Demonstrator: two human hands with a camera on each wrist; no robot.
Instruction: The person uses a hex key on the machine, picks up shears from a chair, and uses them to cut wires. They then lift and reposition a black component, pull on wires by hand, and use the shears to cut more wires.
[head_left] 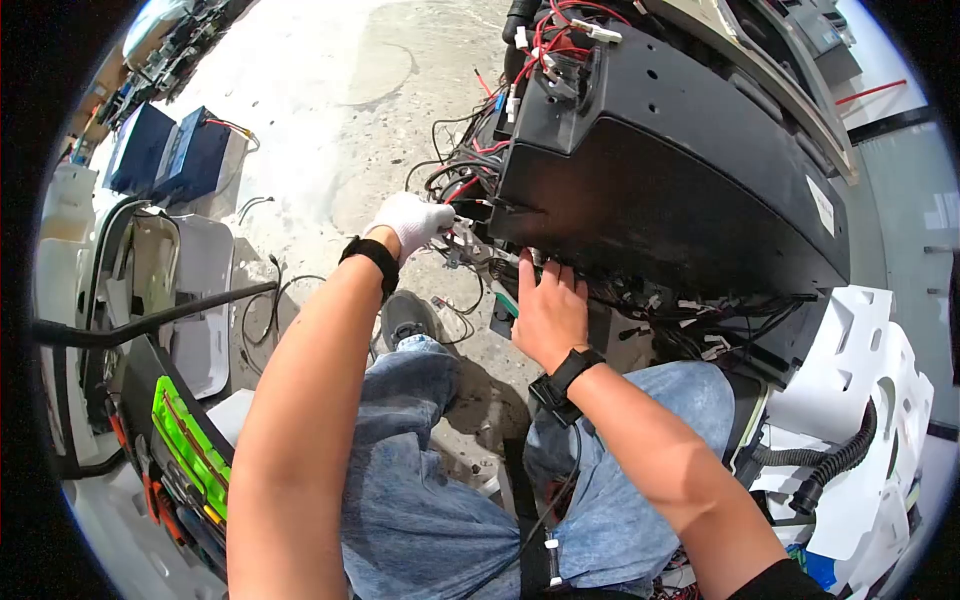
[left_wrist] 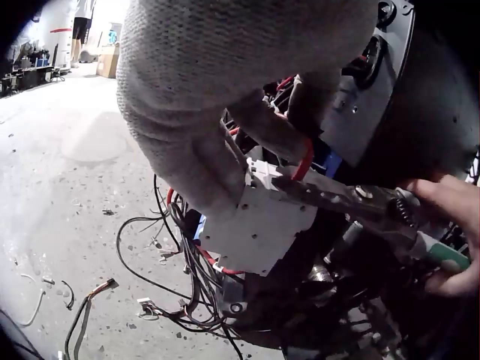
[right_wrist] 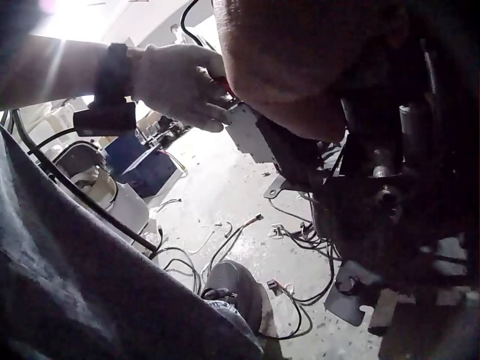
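In the head view my left hand (head_left: 408, 222), in a white knitted glove, is at the left end of the black housing (head_left: 640, 190). Up close in the left wrist view, its curled fingers grip a flat white block (left_wrist: 259, 229) with small holes. A red wire (left_wrist: 306, 161) bends beside the block's top edge. My bare right hand (head_left: 552, 312) holds pliers (left_wrist: 352, 196) by a green handle (left_wrist: 448, 256). Their metal nose reaches to the block's top, right by the red wire. The right palm is hidden in the head view.
Loose black cables (left_wrist: 139, 281) with connectors trail over the concrete floor. Two blue boxes (head_left: 165, 152) stand at the far left, near white plastic shells (head_left: 200, 300). White panels (head_left: 835, 370) and a corrugated hose (head_left: 845, 455) lie at the right. My shoe (head_left: 408, 318) is below the left hand.
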